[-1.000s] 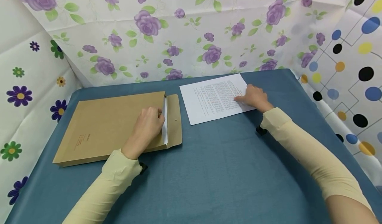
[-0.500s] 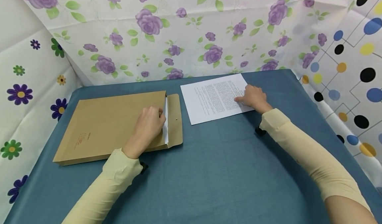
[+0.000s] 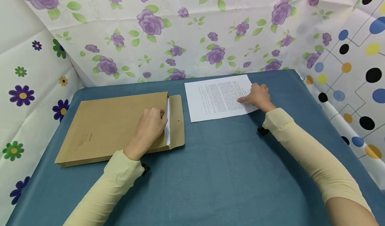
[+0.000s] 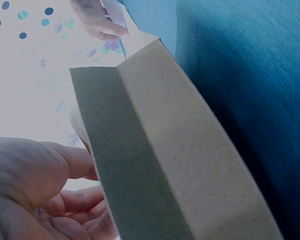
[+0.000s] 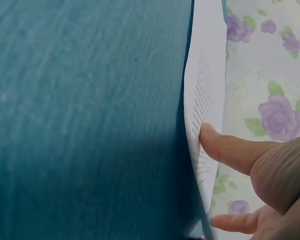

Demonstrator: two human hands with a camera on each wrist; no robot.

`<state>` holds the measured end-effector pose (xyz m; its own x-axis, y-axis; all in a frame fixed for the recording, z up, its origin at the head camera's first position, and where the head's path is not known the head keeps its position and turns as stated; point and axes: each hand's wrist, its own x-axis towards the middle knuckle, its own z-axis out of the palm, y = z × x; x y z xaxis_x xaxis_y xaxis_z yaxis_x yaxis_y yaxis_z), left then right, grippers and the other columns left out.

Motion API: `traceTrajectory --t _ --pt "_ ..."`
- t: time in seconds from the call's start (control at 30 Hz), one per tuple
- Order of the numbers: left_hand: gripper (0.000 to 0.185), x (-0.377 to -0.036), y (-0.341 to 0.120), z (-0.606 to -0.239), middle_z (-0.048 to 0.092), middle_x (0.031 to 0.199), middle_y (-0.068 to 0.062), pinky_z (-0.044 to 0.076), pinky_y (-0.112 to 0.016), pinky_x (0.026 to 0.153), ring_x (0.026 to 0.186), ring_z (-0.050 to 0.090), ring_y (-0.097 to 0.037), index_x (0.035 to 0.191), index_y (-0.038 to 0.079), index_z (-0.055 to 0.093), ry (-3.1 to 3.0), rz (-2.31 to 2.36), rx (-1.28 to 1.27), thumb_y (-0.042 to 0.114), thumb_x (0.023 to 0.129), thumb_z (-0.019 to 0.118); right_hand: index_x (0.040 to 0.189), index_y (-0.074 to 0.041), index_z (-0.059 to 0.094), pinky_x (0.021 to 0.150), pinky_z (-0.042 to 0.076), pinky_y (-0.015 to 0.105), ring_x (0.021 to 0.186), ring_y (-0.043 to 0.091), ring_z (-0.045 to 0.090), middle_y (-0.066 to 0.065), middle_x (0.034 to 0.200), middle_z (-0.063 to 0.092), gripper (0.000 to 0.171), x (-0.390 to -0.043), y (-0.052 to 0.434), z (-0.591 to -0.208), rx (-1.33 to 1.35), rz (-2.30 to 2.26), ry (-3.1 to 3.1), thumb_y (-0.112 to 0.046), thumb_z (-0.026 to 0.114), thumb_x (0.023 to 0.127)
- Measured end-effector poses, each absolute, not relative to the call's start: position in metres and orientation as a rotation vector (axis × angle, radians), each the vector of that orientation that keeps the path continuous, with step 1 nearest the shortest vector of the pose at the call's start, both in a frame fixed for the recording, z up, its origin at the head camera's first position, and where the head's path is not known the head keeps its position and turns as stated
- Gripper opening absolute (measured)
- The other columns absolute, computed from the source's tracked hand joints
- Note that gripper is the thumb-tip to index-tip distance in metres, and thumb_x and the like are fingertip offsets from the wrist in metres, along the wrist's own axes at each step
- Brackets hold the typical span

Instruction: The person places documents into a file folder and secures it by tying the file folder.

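Observation:
A brown paper document envelope [image 3: 105,122] lies on the left of the table, its flap [image 3: 177,120] folded out to the right. White paper [image 3: 167,129] shows inside its mouth. My left hand [image 3: 148,127] grips the envelope's upper panel at the mouth, fingers curled over the edge; the left wrist view shows thumb and fingers [image 4: 65,185] close along the envelope's side [image 4: 155,130]. At the back right, my right hand [image 3: 257,97] pinches the right end of a printed sheet of paper [image 3: 216,99], thumb [image 5: 230,147] on the print and other fingers at the far edge, partly hidden.
A blue cloth [image 3: 210,172] covers the table. Flowered white curtains [image 3: 180,35] stand along the back and left, and a dotted curtain [image 3: 358,85] along the right. A dark wrist camera [image 3: 262,131] sits under the right sleeve.
The printed sheet has shifted slightly right and turned a little, its near left corner now farther back. My right hand has moved slightly with it; my left hand and the envelope stay put.

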<state>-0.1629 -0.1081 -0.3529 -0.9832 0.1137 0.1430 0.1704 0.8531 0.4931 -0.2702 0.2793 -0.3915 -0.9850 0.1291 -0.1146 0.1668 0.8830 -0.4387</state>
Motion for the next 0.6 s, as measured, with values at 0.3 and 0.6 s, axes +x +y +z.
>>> traceTrajectory --t 0.3,0.6 --pt "0.026 -0.164 -0.108 -0.353 0.071 0.113 -0.028 0.06 -0.046 0.079 0.09 0.07 -0.034 0.113 -0.013 0.072 -2.922 -0.79 -0.225 -0.002 0.096 0.057 0.144 0.015 0.039 0.095 0.048 0.058 0.112 0.046 0.055 0.037 0.133 0.049 0.076 -0.272 0.294 -0.391 0.353 -1.05 2.852 -0.021 0.078 0.091" --pt "0.027 -0.163 -0.108 -0.352 0.07 0.115 -0.029 0.059 -0.047 0.082 0.093 0.07 -0.035 0.115 -0.013 0.072 -2.929 -0.797 -0.225 -0.002 0.097 0.056 0.133 0.008 0.061 0.063 0.056 0.032 0.07 0.016 0.066 0.019 0.105 0.069 0.047 -0.264 0.315 -0.375 0.355 -1.296 2.621 -0.026 0.067 0.101"
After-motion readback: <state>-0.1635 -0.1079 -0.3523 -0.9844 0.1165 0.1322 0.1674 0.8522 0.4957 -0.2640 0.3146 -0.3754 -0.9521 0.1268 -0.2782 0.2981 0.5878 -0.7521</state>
